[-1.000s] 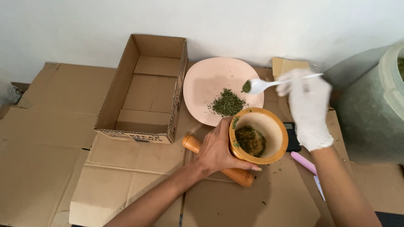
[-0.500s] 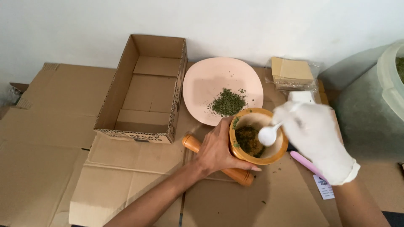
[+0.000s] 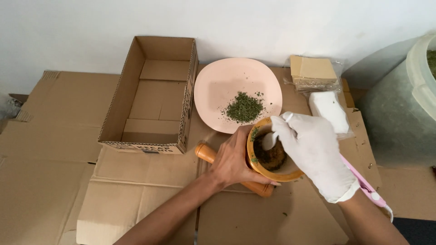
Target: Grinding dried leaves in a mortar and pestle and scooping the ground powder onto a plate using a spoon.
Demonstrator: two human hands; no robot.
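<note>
The bare left hand (image 3: 234, 159) clasps the wooden mortar (image 3: 272, 152), at five o'clock from the pink plate (image 3: 236, 90); the gloved right hand (image 3: 313, 149) pinches a white spoon (image 3: 269, 141) inside. Brace firmly and scrape gently.

The person's left hand (image 3: 234, 161) and forearm are bare, with no sleeve, watch or ring in view. The right hand (image 3: 313, 152) wears a white glove (thin, slightly wrinkled) ending in a rolled cuff at the wrist.
</note>
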